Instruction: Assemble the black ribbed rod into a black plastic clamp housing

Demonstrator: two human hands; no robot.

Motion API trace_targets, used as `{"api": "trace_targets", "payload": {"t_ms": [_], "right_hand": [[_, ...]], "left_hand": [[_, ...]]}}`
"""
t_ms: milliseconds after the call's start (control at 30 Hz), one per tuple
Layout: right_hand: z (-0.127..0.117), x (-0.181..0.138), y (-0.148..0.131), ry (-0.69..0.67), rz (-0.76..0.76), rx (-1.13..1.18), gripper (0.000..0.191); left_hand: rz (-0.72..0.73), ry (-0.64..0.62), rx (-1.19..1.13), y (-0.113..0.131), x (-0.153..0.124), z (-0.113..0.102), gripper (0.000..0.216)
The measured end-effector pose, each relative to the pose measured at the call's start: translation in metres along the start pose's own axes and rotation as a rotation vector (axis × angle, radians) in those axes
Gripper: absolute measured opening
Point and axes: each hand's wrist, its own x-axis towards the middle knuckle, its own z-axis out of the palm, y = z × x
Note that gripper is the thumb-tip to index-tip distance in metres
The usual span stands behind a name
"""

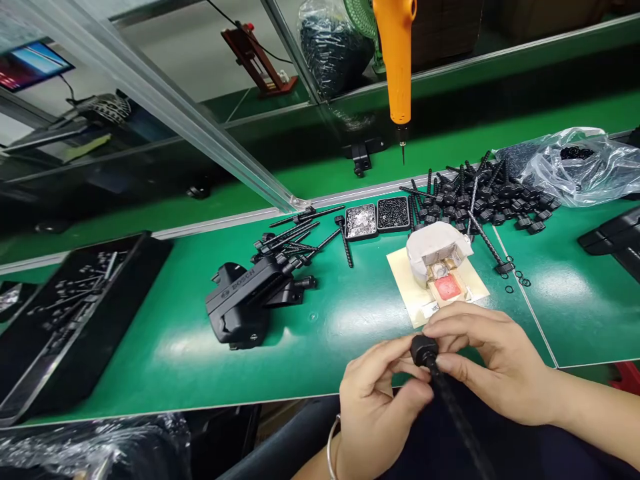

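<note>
Threaded black rod [453, 407], knob-headed, sits low in the frame's centre-right, its lower end cut off by the bottom edge. Left hand [373, 393] and right hand [493, 363] both pinch its head; fingertips hide the knob's far side above the green desk [165, 353].

Black threaded rod [453, 400]; green table mat [175, 347]; orange screwdriver [396, 60]; black Bosch housing [245, 303]; pink block [447, 287].

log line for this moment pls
left hand: holds black rod | right hand: fingers on rod cap | ahead: white jig, rod pile
</note>
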Motion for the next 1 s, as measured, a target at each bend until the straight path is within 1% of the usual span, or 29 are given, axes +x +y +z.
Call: {"api": "trace_targets", "payload": {"t_ms": [100, 167, 233, 267, 400, 500, 633, 833, 1000], "right_hand": [[-0.002, -0.001, 0.000, 0.010, 0.084, 0.099, 0.019], [-0.003, -0.001, 0.001, -0.008, 0.152, 0.209, 0.018], [-0.004, 0.000, 0.002, -0.025, 0.240, 0.320, 0.017], [-0.004, 0.000, 0.003, -0.025, 0.298, 0.373, 0.019], [-0.002, 0.003, 0.005, -0.036, 0.546, 0.577, 0.042], [-0.002, 0.005, 0.008, -0.078, 0.641, 0.671, 0.049], [-0.003, 0.005, 0.008, -0.122, 0.625, 0.676, 0.047], [-0.003, 0.004, -0.001, -0.114, 0.557, 0.468, 0.048], [-0.003, 0.006, -0.008, -0.123, 0.492, 0.372, 0.044]], "left_hand": [[0.010, 0.011, 0.023, -0.002, -0.001, -0.001, 0.025], [0.019, 0.016, 0.055, -0.002, 0.000, -0.001, 0.018], [0.044, 0.009, 0.063, -0.001, 0.001, -0.001, 0.018], [0.057, 0.003, 0.068, 0.000, 0.002, -0.001, 0.018], [0.099, -0.021, 0.091, 0.001, 0.005, 0.000, 0.017], [0.118, -0.050, 0.100, 0.000, 0.004, -0.001, 0.019], [0.146, -0.093, 0.109, -0.001, 0.003, -0.003, 0.022], [0.149, -0.098, 0.142, 0.000, 0.005, -0.001, 0.022], [0.140, -0.102, 0.123, -0.002, 0.004, -0.001, 0.027]]}}
